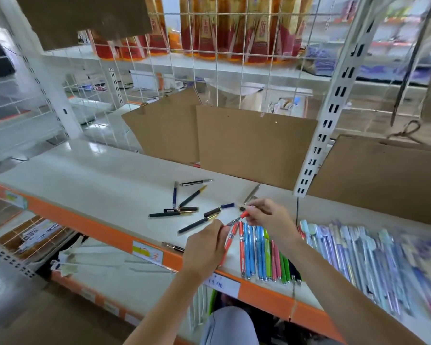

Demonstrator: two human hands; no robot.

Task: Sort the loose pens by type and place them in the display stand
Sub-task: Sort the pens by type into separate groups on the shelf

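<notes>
Pens, slim dark cylinders, lie scattered on your glossy white shelf; your left hand and right hand each pinch a smooth red pen.

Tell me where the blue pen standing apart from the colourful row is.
On the white shelf, left of both hands, the blue pen lies among the dark pens.

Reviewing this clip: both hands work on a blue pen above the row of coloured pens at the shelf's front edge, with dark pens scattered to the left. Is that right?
Not quite: the pen is red-orange, not blue. The head view shows the left hand holding the red-orange pen by its barrel while the right hand pinches its upper end. The rest holds: the row of coloured pens lies just below, and dark pens lie scattered to the left.
</notes>
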